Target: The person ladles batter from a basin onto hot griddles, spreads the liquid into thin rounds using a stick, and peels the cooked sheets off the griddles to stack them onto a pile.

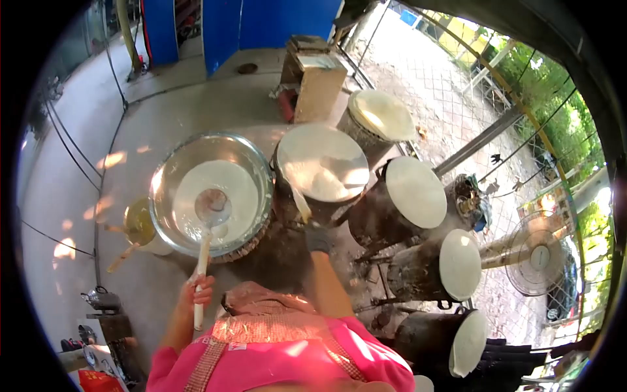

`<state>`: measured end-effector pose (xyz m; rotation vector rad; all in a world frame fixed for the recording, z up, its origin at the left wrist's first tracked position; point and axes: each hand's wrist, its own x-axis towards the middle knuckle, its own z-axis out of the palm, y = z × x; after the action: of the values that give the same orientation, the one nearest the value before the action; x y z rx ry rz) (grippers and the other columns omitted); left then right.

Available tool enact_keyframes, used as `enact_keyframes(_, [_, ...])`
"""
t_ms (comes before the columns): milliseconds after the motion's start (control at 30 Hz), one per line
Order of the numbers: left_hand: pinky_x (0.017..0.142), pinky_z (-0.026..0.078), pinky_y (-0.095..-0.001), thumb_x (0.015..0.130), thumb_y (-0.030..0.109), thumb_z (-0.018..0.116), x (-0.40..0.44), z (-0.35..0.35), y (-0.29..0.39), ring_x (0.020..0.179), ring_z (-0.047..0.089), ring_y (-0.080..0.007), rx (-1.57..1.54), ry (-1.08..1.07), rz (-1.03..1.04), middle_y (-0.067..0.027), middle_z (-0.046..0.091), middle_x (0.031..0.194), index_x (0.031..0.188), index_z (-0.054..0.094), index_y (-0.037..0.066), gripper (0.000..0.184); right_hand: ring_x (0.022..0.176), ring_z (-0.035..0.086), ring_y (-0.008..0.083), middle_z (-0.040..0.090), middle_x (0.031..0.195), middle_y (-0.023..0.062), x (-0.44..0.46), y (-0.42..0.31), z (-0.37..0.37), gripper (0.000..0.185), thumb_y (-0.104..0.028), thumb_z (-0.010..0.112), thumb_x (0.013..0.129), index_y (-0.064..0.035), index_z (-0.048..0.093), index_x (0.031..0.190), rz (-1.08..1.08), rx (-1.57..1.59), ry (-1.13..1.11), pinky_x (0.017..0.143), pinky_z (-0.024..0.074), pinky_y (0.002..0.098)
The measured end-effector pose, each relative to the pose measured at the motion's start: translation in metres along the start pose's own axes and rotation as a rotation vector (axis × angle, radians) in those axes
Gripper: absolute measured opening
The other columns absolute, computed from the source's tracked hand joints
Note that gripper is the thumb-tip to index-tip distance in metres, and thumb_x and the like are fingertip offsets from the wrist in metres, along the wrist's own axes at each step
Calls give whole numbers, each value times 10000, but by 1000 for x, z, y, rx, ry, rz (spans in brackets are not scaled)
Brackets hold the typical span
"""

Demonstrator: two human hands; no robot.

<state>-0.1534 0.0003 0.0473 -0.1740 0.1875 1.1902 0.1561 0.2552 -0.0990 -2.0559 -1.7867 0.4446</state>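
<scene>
My left hand (202, 289) is closed around the pale handle of a ladle (204, 255). The ladle's round bowl rests in the white batter (238, 189) inside a large metal basin (160, 215). My right hand (319, 240), in a dark glove, is at the near edge of a round griddle (320, 153) coated with a pale layer. A scraper with a light handle (302, 204) reaches from the glove over the griddle's rim. The gloved fingers are partly hidden, but they seem closed on it.
More drum stoves with pale round tops curve along the right: one at the back (385, 114), another (417, 191), a third (460, 264) and one nearby (468, 343). A fan (539, 257) stands beyond. A yellowish bucket (139, 225) with wooden handles sits left.
</scene>
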Motion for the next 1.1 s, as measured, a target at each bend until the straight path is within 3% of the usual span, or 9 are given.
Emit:
enact_keyframes(267, [413,338,-205,871,129,383,15,-32,-19,468,332,-81,6,86,80,-18,332,615,1286,284,206,434,574,577,227,582,615,121,47,37,-43,280,-254,431,773,-85,531,574,76,233,236,522,468,319])
enact_keyframes(400, [382,317,-222,839,121,385,34,-22,-24,443,335,-89,-223,197,-46,-18,335,589,964,489,133,163,830,540,262,553,964,111,14,-9,-89,361,-280,296,865,-59,544,1009,-24,-166,-318,736,440,349])
enact_keyframes(533, [347,314,-219,834,134,391,40,-19,-28,400,324,-92,-82,210,-23,-9,337,565,712,450,89,143,768,578,277,593,880,122,65,72,-82,321,-333,414,793,-80,598,866,57,190,35,665,457,380])
enact_keyframes(600, [385,327,-215,854,115,382,47,-45,-22,407,328,-88,-168,205,-4,-11,342,566,1048,399,107,195,738,597,284,613,838,127,99,74,-90,312,-360,473,756,-90,624,795,143,200,34,629,466,395])
enact_keyframes(700, [387,324,-214,867,117,383,62,-32,-37,409,326,-82,-220,215,-49,-5,328,553,1179,406,90,314,723,585,328,595,797,177,87,60,-39,350,-390,513,740,-63,618,807,-86,-174,21,622,474,406])
enact_keyframes(800, [371,304,-201,860,97,390,80,-9,-40,411,308,-71,-119,313,-61,3,312,555,1190,395,95,330,649,573,306,596,764,162,48,81,-28,338,-327,444,812,-25,593,790,-173,268,232,601,473,392])
enact_keyframes(900, [315,258,-214,855,215,393,94,-7,-37,362,292,-85,27,408,-165,20,286,483,586,360,121,287,693,586,308,599,764,196,114,132,-18,368,-349,467,801,-13,614,788,270,665,136,637,464,388])
enact_keyframes(1033, [308,246,-195,856,179,399,126,13,-60,359,275,-68,-18,597,-100,27,281,481,585,328,131,284,622,580,269,615,656,75,167,155,18,264,-319,543,738,-79,627,670,-367,-670,82,571,458,373])
enact_keyframes(1100, [306,244,-187,855,151,397,146,27,-66,362,275,-59,61,637,-65,28,278,480,587,304,138,284,622,585,259,589,648,113,108,168,61,248,-333,508,719,-106,610,722,-312,-409,155,489,440,387])
